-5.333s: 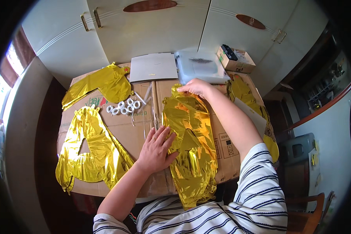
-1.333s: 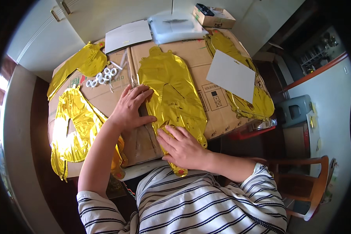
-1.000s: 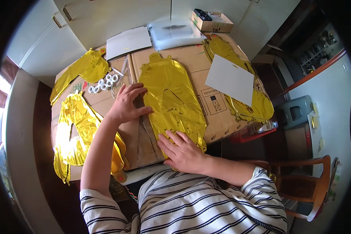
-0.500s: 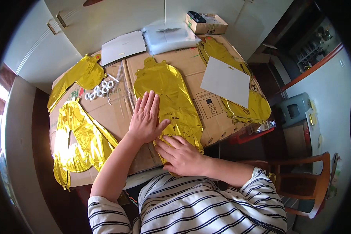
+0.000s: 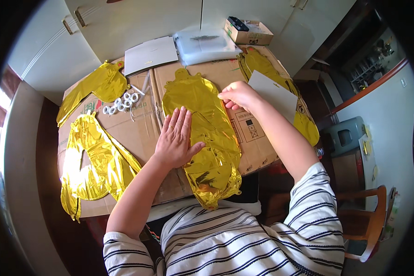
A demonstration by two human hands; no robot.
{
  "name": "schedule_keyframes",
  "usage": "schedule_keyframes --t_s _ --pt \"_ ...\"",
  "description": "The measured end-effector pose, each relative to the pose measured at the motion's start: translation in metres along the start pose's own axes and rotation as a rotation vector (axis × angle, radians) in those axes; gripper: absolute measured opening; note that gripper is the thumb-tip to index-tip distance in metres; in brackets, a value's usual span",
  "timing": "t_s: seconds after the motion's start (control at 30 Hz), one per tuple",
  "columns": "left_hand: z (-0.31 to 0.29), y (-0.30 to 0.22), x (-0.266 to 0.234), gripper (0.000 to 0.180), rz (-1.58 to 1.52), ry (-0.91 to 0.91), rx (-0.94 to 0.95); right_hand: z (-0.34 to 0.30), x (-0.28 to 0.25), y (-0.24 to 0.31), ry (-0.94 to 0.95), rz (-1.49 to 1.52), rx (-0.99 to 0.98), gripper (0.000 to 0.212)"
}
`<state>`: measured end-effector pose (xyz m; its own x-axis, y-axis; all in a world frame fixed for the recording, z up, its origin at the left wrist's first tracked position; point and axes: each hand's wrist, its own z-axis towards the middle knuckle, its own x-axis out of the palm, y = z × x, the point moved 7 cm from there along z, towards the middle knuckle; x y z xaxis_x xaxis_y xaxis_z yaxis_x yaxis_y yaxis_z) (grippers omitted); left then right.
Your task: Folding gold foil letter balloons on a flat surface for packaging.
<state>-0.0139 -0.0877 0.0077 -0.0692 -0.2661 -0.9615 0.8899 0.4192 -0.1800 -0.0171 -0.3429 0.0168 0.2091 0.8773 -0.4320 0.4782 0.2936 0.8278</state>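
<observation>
A flat gold foil balloon [image 5: 209,131] lies lengthwise in front of me, its near end reaching the table's front edge. My left hand [image 5: 174,140] rests palm down on the balloon's left side, fingers stretched out. At the upper right edge of the foil, my right hand [image 5: 240,95] has thumb and forefinger pinched on the rim, the other fingers curled. Two more gold foil balloons lie to the left: a curved one [image 5: 99,86] farther off and a creased, shiny one [image 5: 101,168] nearer. On the right, a white card [image 5: 276,95] partly covers other gold foil balloons [image 5: 306,128].
Flattened cardboard [image 5: 145,124] covers the table. Several white ribbon rolls [image 5: 121,105] lie left of the middle balloon, near thin white straws [image 5: 141,87]. Along the back are white cards [image 5: 151,54], clear plastic packs [image 5: 204,48] and a small box [image 5: 248,34]. A wooden chair [image 5: 375,221] stands right.
My right hand has moved from the near end of the balloon up and right to its far right edge, now pinching there. The left hand stays flat on the foil.
</observation>
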Motion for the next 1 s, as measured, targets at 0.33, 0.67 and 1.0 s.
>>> schedule_keyframes --t_s 0.33,0.67,1.0 --pt "-0.002 0.0 -0.003 0.098 -0.029 -0.058 0.018 0.028 0.018 0.006 0.133 -0.187 0.069 0.021" --pt "0.0 0.001 -0.003 0.099 -0.025 -0.022 -0.012 0.021 0.024 0.0 0.129 0.161 0.028 0.023" --pt "-0.003 0.003 -0.003 0.092 -0.054 -0.051 0.001 -0.094 0.008 -0.007 -0.204 -0.33 -0.283 0.059"
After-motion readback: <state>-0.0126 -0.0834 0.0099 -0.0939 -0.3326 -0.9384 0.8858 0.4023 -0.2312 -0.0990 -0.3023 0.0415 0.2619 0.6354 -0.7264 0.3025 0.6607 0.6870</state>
